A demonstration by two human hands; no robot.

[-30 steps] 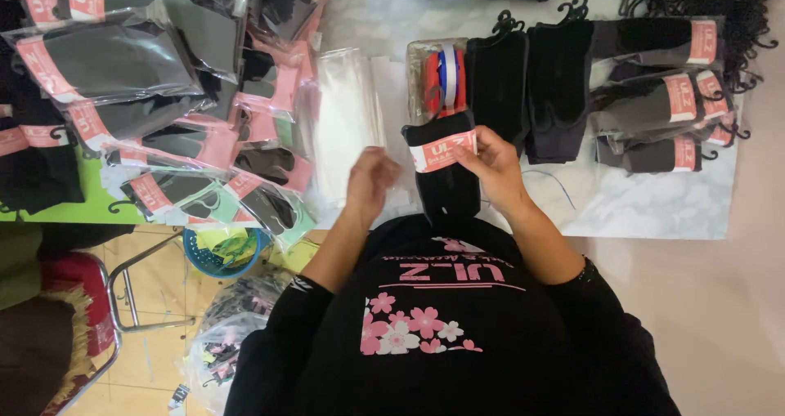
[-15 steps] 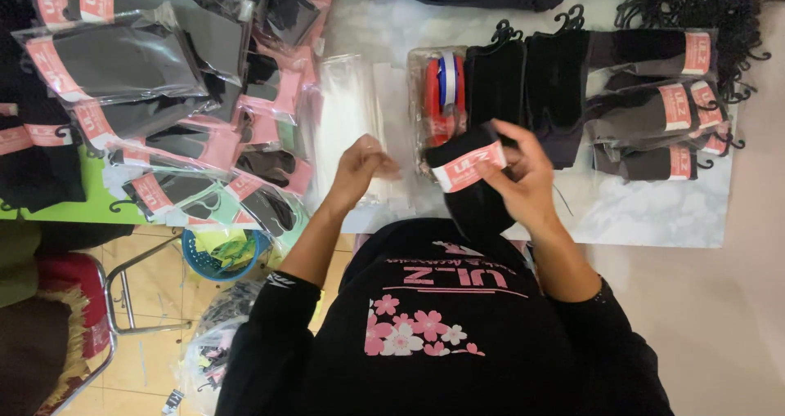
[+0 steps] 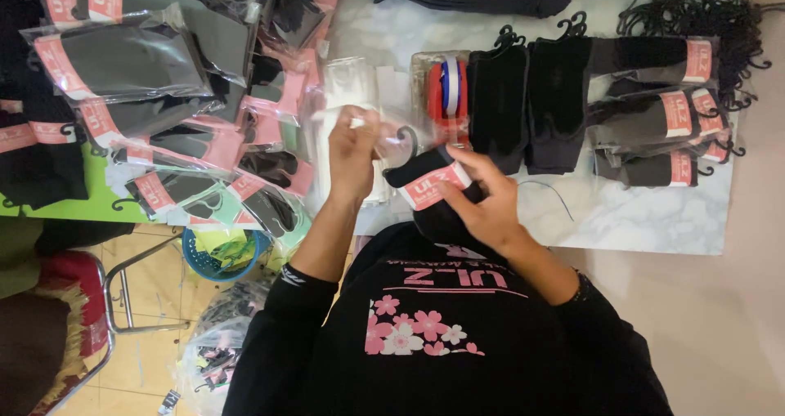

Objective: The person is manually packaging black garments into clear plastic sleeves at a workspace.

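My right hand (image 3: 491, 208) grips a folded pair of black socks (image 3: 417, 171) wrapped in a pink paper band (image 3: 432, 187), just above my chest. My left hand (image 3: 352, 150) pinches a clear plastic sleeve (image 3: 391, 138) lifted off a stack of clear sleeves (image 3: 347, 85) on the white marble table (image 3: 638, 220). The open end of the sleeve hangs close to the toe end of the socks, a small gap between them.
Bagged socks with pink headers (image 3: 131, 64) pile up at the left. A tape dispenser (image 3: 446, 89) stands behind my hands, beside black socks on hooks (image 3: 531, 101). Banded socks (image 3: 662, 122) and loose black hooks (image 3: 703, 7) lie at the right. A blue basket (image 3: 214, 252) and a red chair (image 3: 74, 301) sit below.
My left hand let go of the socks, reached to the sleeve stack and lifted one clear sleeve. My right hand kept the banded socks and turned them toward the sleeve.
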